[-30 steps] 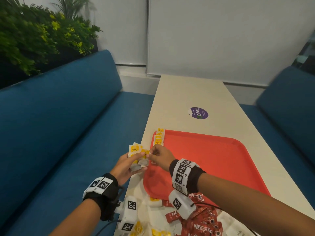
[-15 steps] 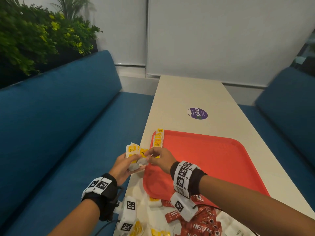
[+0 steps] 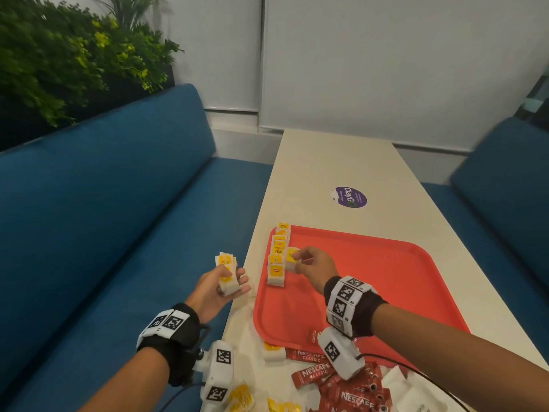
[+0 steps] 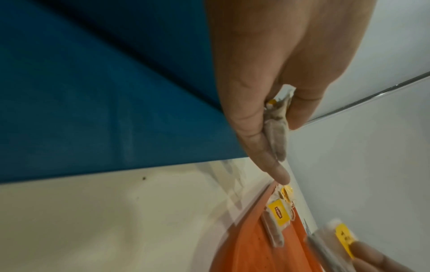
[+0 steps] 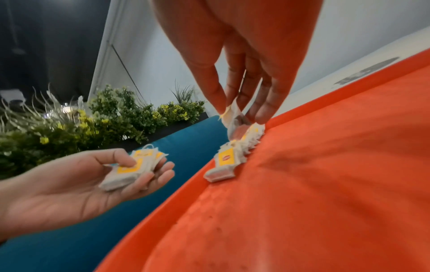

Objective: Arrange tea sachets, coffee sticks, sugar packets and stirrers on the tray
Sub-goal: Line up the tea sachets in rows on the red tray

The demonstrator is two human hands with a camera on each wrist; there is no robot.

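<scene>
A second ago both hands met over the table edge; now the right hand [image 3: 312, 267] has carried one white paper tea sachet with a yellow tag [image 3: 291, 258] over the flat red plastic tray [image 3: 386, 281] and pinches it just beside the row of matching tea sachets [image 3: 277, 257] lying along the tray's left rim. The left hand [image 3: 218, 285] has drawn back off the table edge, over the blue bench seat [image 3: 104, 233], thumb pressing down a small stack of white tea sachets [image 3: 227, 273] on its curled fingers. So the tea row is about to gain one more — a second column may be starting, though that is only a guess.

Red Nescafe coffee sticks [image 3: 335, 379] and white paper packets [image 3: 416, 394] lie loose on the pale cream table [image 3: 326, 162] at the tray's near end — none on the tray yet. A purple round sticker [image 3: 350, 197] sits farther up the table. Green leafy plants [image 3: 74, 60] rise behind the bench; white wall panels [image 3: 386, 55] close the far end.
</scene>
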